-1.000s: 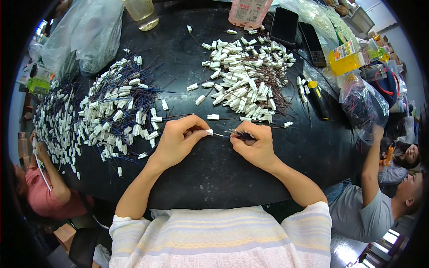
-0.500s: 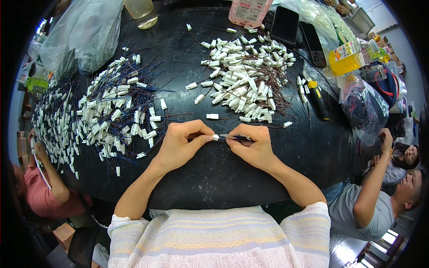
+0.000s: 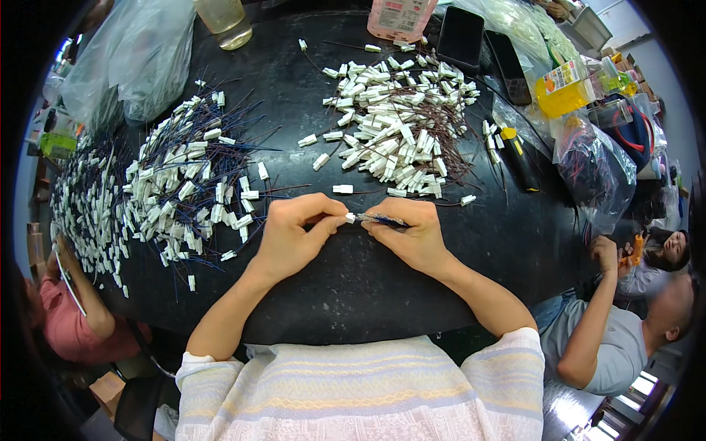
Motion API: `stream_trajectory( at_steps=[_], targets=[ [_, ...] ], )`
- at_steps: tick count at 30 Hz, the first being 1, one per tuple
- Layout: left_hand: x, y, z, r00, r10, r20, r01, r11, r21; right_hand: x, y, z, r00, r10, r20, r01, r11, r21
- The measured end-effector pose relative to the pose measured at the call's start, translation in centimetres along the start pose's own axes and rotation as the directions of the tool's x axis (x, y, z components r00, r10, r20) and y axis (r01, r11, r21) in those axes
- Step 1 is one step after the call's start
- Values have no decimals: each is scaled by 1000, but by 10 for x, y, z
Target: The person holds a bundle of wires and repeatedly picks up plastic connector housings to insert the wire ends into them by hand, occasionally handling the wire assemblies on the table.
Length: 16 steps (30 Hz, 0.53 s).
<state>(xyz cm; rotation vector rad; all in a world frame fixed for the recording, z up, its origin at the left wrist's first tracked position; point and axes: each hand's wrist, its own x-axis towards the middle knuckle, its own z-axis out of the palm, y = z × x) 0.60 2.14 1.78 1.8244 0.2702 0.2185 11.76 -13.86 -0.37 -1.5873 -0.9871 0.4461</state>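
Observation:
Near the middle of the black table, my left hand (image 3: pixel 298 228) pinches a small white plastic connector (image 3: pixel 351 217) between thumb and forefinger. Just to its right, my right hand (image 3: pixel 412 234) is closed around a slim dark bundle (image 3: pixel 387 220) with shiny silvery bits, perhaps wires with metal terminals; its kind is too small to be sure of. The bundle's tip points at the connector, almost touching it. Beyond my hands lies a heap of white connectors with brown wires (image 3: pixel 401 121). To the left spreads another heap of white connectors with blue wires (image 3: pixel 180 173).
At the right lie a black-and-yellow cutter (image 3: pixel 521 158), two phones (image 3: pixel 460 37), a yellow drink bottle (image 3: pixel 565 88) and a clear bag of wires (image 3: pixel 596 169). A cup (image 3: pixel 223 26) and plastic bags (image 3: pixel 140 59) stand at the back left. People sit at both sides.
My hands stay together at nearly the same spot, still holding the connector and the dark bundle. The whole view has shifted slightly. The person at the right has lowered a raised hand.

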Motion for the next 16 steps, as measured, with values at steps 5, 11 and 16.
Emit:
stream_trajectory(
  at_steps=[5, 11, 16],
  targets=[
    [6, -8, -37, 993, -93, 69, 86, 991, 99, 3, -1, -7, 989, 141, -34, -137, 986, 91],
    [23, -1, -3, 920, 391, 35, -341, 751, 565, 5, -4, -6, 977, 209, -37, -204, 973, 108],
    [30, -14, 3, 901, 417, 119, -393, 669, 631, 5, 4, -12, 918, 393, 46, -395, 903, 169]
  ],
)
